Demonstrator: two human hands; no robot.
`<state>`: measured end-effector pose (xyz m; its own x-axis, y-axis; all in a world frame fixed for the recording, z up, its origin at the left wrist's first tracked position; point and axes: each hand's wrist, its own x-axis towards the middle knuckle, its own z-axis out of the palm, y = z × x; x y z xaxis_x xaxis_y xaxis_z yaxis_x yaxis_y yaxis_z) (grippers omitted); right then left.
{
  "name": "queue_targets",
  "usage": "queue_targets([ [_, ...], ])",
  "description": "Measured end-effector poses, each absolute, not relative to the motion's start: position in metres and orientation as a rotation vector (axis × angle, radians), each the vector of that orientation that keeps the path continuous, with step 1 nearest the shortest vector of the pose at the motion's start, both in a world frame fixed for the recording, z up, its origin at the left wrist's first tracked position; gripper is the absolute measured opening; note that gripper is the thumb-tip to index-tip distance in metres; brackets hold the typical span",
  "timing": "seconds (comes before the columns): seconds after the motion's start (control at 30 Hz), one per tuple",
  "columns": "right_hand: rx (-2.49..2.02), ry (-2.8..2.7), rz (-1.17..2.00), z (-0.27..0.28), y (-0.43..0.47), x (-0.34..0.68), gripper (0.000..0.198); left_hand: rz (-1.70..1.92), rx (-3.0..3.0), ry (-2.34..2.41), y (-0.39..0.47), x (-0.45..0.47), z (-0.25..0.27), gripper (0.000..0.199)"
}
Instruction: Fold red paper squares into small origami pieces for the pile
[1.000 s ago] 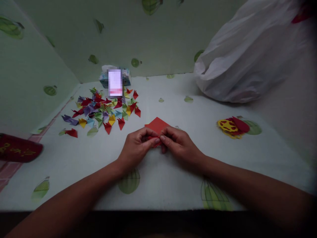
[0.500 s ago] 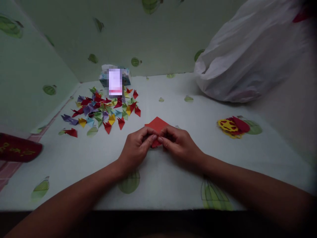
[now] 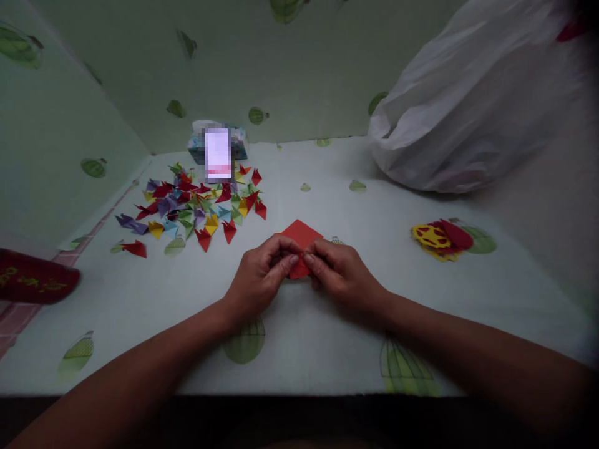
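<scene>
1. The left hand [image 3: 262, 268] is pinching the near part of a red paper sheet [image 3: 301, 232] between its thumb and bent fingers, holding its grip narrow.
2. The right hand [image 3: 340, 268] is gripping the same sheet in a matching pinch, its thumb lying just beside the left thumb.
3. The sheet is sitting between the two hands, near the middle of the tabletop [image 3: 318, 349]; one corner is pointing away from the person, and a smaller part is showing below the thumbs. The fingers are hiding its side edges.
4. Beyond the left hand, a pile of folded paper figures [image 3: 186, 216] is spreading over the tabletop, mixing red, purple, yellow, green and light blue; one red figure [image 3: 135, 249] is lying a little apart at the near left.
5. Behind the pile, a phone [image 3: 218, 149] with a bright, pixelated screen is standing upright in front of a tissue box [image 3: 240, 144].
6. On the right, yellow paper cutouts [image 3: 430, 236] are lying beside a rounded red piece [image 3: 457, 236], which is partly overlapping them.
7. Farther back on that side, a white plastic bag [image 3: 449, 118] is bulging.
8. At the far left, a dark red object with gold markings [image 3: 40, 277] is reaching in from the edge of view.
</scene>
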<state>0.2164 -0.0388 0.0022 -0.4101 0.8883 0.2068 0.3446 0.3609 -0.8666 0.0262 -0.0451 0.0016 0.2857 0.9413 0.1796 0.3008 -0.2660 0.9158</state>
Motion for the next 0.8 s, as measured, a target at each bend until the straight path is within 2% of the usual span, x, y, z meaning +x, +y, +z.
queue_targets([
  [0.17, -1.063, -1.661, 1.359, 0.0010, -0.0374, 0.2149, 0.024, 1.054, 1.573, 1.080, -0.0439, 0.0271, 0.0003, 0.015],
  [0.3, -1.041, -1.516, 1.314, -0.0009, -0.0369, 0.2142, 0.025, 1.094, 1.377, 0.951, -0.0439, 0.0315, 0.0020, 0.030],
  [0.4, -1.011, -1.445, 1.313, -0.0020, -0.0383, 0.2129, 0.027, 1.088, 1.285, 0.904, -0.0440, 0.0345, 0.0031, 0.034],
  [0.57, -0.995, -1.384, 1.350, -0.0028, -0.0417, 0.2101, 0.026, 1.087, 1.185, 0.942, -0.0432, 0.0358, 0.0038, 0.034],
  [0.7, -0.997, -1.381, 1.353, -0.0029, -0.0416, 0.2101, 0.025, 0.997, 1.224, 0.971, -0.0427, 0.0347, 0.0053, 0.015],
  [0.8, -1.026, -1.424, 1.374, -0.0017, -0.0406, 0.2109, 0.023, 0.952, 1.293, 1.026, -0.0429, 0.0335, 0.0075, 0.018],
])
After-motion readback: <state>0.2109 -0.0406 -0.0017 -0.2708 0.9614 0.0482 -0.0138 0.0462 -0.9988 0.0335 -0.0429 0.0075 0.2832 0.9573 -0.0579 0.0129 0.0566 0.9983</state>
